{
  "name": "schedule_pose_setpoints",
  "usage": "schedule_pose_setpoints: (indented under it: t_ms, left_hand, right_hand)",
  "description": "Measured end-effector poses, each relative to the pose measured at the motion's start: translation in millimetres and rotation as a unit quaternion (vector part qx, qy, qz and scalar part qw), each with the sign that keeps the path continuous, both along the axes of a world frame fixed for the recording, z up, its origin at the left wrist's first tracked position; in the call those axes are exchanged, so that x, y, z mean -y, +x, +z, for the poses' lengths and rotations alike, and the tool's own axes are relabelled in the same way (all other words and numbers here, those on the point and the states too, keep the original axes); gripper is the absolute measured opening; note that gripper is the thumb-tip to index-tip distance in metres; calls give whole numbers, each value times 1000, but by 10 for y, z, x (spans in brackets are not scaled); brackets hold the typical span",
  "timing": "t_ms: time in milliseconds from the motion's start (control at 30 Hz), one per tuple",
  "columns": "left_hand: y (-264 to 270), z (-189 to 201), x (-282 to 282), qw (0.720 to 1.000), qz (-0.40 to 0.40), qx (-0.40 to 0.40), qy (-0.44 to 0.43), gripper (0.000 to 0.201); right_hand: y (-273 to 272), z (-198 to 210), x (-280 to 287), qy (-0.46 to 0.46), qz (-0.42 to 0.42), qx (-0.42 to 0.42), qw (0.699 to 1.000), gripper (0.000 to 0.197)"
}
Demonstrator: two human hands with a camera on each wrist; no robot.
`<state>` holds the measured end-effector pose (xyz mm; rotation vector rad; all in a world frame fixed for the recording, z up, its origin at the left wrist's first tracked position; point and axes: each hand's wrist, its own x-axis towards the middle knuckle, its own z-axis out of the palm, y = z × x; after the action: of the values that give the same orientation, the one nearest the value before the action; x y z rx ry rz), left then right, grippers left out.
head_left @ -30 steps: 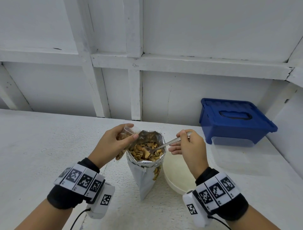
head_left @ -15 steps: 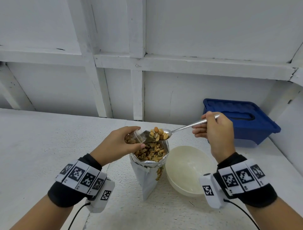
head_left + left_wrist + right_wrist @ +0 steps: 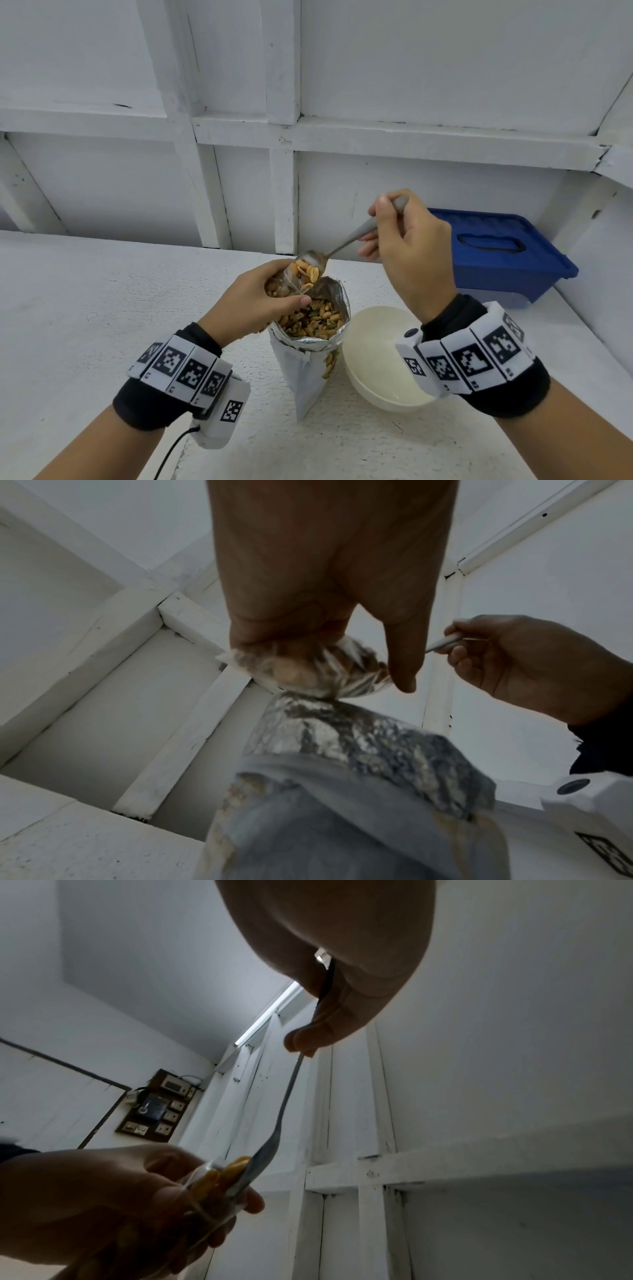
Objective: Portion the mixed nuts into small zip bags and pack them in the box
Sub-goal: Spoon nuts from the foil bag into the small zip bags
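Note:
A foil pouch of mixed nuts [image 3: 310, 346] stands open on the white table [image 3: 85, 308]. Just above its rim my left hand [image 3: 260, 301] grips a small clear zip bag [image 3: 284, 286] partly filled with nuts; the same zip bag [image 3: 308, 669] shows under my left hand [image 3: 325, 588] in the left wrist view. My right hand [image 3: 407, 246] pinches the handle of a metal spoon [image 3: 313, 262], tilted so its nuts slide into the bag's mouth. In the right wrist view the spoon [image 3: 274, 1145] reaches down to the bag. The blue-lidded box [image 3: 496, 253] sits shut at the back right.
An empty cream bowl [image 3: 380, 356] stands right of the pouch, under my right wrist. A white panelled wall [image 3: 308, 137] closes the back of the table, and another wall rises at the far right. Bare tabletop stretches to the left.
My right hand lifted the spoon full of nuts out of the pouch, rose, and tipped it into the zip bag. My left hand kept the bag at the pouch's rim.

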<state>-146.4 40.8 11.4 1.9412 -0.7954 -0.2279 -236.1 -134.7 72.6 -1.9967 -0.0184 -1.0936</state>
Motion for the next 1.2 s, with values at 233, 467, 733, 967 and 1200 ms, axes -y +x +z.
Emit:
schedule_pose_setpoints:
  t_ms: [233, 467, 733, 967, 1200]
  left_hand:
    - [17, -27, -55, 1000, 15, -2, -27, 42]
    - [37, -46, -107, 999, 21, -3, -28, 54]
    - [18, 69, -90, 995, 31, 14, -91, 25]
    - [21, 67, 29, 988, 56, 31, -144, 15]
    - [21, 36, 44, 989, 40, 26, -137, 15]
  right_hand:
    - [-41, 25, 4, 30, -3, 50, 998, 17]
    - [-80, -14, 108, 89, -40, 33, 995, 22]
    - [-119, -512, 91, 134, 4, -187, 973, 12]
    - [-138, -687, 157, 143, -9, -291, 946, 10]
    - [-155, -685, 129, 202, 10, -260, 944, 14]
